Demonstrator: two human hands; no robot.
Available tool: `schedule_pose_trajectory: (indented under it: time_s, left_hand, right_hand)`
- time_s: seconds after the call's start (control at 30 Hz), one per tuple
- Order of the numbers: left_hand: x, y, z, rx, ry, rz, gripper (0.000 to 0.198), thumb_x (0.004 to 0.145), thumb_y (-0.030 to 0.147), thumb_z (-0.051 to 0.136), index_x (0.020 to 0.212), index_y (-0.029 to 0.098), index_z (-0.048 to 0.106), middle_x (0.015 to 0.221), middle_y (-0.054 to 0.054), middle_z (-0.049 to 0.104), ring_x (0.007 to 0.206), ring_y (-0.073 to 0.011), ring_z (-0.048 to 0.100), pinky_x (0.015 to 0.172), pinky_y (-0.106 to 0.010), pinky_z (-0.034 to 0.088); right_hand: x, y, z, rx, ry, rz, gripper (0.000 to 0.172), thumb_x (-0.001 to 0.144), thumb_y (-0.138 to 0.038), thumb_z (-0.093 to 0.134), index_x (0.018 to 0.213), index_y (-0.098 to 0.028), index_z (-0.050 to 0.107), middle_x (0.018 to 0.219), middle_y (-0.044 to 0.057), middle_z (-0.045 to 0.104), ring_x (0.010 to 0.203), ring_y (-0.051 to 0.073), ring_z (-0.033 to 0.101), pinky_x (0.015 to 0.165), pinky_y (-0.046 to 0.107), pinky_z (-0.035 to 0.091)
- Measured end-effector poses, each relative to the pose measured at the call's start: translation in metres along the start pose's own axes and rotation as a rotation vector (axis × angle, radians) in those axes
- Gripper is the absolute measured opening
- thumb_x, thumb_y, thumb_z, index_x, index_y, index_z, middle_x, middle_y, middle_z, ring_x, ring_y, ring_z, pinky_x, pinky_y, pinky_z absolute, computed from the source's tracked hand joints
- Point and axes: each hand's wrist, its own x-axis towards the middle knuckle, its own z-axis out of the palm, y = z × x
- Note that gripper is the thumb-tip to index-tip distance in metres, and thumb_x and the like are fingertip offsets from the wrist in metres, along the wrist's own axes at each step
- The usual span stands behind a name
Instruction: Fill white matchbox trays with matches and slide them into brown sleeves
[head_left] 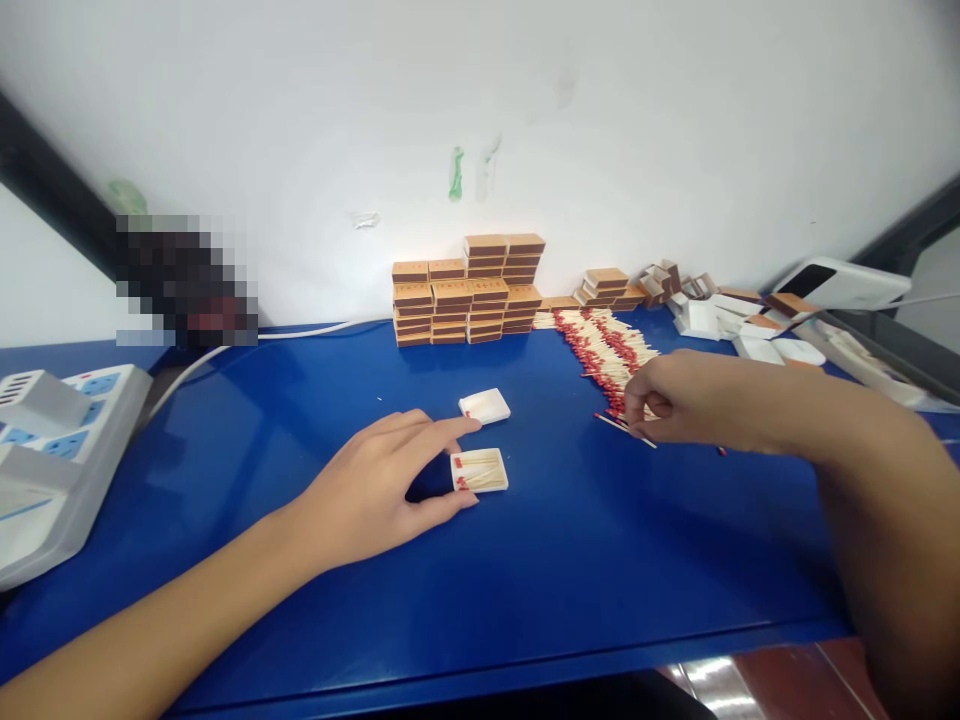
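Observation:
Two small white trays lie on the blue table: the nearer tray [480,470] holds several red-tipped matches, and the farther tray [487,406] shows a red match tip at its left edge. My left hand [386,485] rests beside them, fingers apart, the index fingertip at the farther tray and the thumb at the nearer tray's lower edge. At the near end of a long pile of matches [600,350], my right hand [664,400] is closed with its fingertips pinched down at the table. Loose matches lie under those fingertips; whether one is gripped is hidden.
Stacked matchboxes [469,300] stand against the wall. Empty sleeves and white trays [739,320] lie heaped at the back right, near a white device [847,280]. A power strip [82,450] sits at the left, with a white cable [195,365] behind it.

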Motion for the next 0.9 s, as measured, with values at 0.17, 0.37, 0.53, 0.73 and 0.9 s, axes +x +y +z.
schedule_pose_trajectory:
  time_s: [0.17,0.37,0.53,0.73,0.9]
  left_hand:
    - [0.0,0.0,-0.001,0.008,-0.007,-0.006,0.053,0.097,0.039,0.074,0.145,0.025,0.057,0.111,-0.004,0.076,0.1,-0.0225,0.071,0.092,-0.04,0.059]
    - [0.0,0.0,-0.002,0.005,-0.009,-0.006,0.053,0.097,0.038,0.074,0.145,0.025,0.058,0.112,-0.005,0.076,0.099,-0.0228,0.071,0.093,-0.041,0.059]
    - [0.0,0.001,-0.002,-0.002,-0.008,0.0,0.052,0.097,0.038,0.073,0.145,0.024,0.058,0.111,-0.005,0.076,0.098,-0.0221,0.071,0.091,-0.039,0.06]
    - [0.0,0.0,-0.001,0.006,-0.014,-0.006,0.053,0.097,0.039,0.073,0.146,0.023,0.058,0.109,-0.006,0.076,0.1,-0.0235,0.071,0.093,-0.041,0.06]
    - [-0.001,0.0,-0.001,0.003,-0.01,-0.003,0.052,0.098,0.039,0.073,0.145,0.024,0.058,0.11,-0.005,0.075,0.1,-0.0229,0.071,0.094,-0.042,0.059]
  right_hand:
    - [-0.001,-0.009,-0.001,-0.06,-0.062,-0.002,0.006,0.075,-0.024,0.059,0.077,-0.022,0.064,0.074,0.003,0.065,0.061,0.017,0.053,0.054,0.032,0.031]
    - [-0.009,-0.019,-0.008,-0.032,-0.081,-0.062,0.012,0.081,-0.022,0.053,0.078,-0.021,0.065,0.073,0.004,0.063,0.058,0.016,0.05,0.053,0.033,0.026]
    - [-0.01,-0.023,-0.01,0.009,-0.059,-0.112,0.012,0.083,-0.023,0.056,0.076,-0.021,0.065,0.072,0.004,0.065,0.06,0.018,0.053,0.055,0.033,0.032]
    - [-0.009,-0.033,-0.005,0.03,-0.036,-0.236,0.011,0.085,-0.027,0.062,0.085,-0.022,0.072,0.082,0.005,0.069,0.069,0.02,0.06,0.063,0.033,0.041]
    - [-0.009,-0.038,-0.005,0.028,-0.032,-0.252,0.014,0.087,-0.03,0.06,0.089,-0.022,0.071,0.085,0.004,0.068,0.071,0.019,0.059,0.065,0.032,0.042]
